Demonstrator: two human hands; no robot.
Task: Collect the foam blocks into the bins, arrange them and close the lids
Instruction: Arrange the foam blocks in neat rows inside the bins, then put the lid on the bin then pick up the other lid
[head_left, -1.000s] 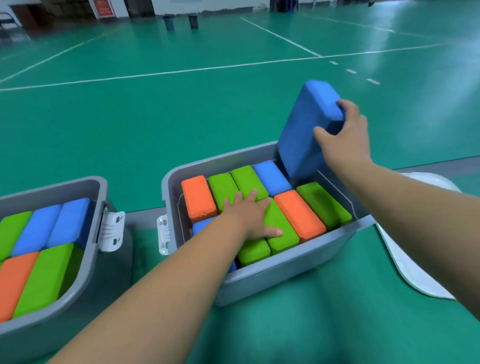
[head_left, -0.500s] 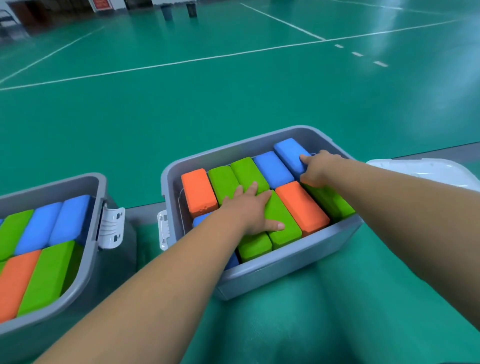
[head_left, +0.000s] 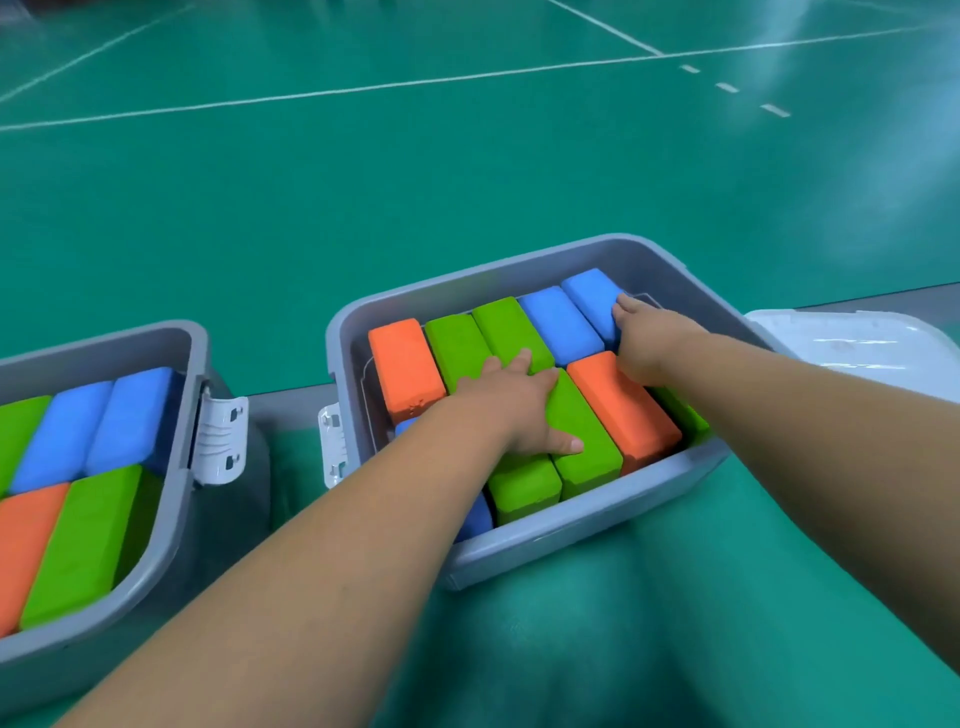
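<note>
Since a second ago, my right hand (head_left: 649, 338) has laid the blue block (head_left: 592, 299) flat in the bin's (head_left: 540, 545) far row, fingers curled against it. My left hand (head_left: 511, 402) lies spread, flat on green blocks (head_left: 582, 441). Lid (head_left: 857, 348) rests to the right; second bin (head_left: 171, 493) sits left.

Bright, even indoor light, colours saturated and nothing underexposed. Pale streaks of glare across the glossy green sports floor (head_left: 467, 171) toward the upper right corner, washing out the white court lines (head_left: 597, 65) there. Strong highlights on the white plastic lid (head_left: 857, 348) at the right edge, detail nearly blown out. Soft, diffuse shadows only: dark patches beside the grey plastic bin on the left (head_left: 176, 519) and beneath the grey plastic bin in the middle (head_left: 571, 540), edges smeared. Wide-angle bending of lines, bare forearms stretched large toward the lower corners. Slight overall softness, far floor hazy, foam block texture under the left hand (head_left: 511, 402) and right hand (head_left: 649, 338) reasonably crisp
</note>
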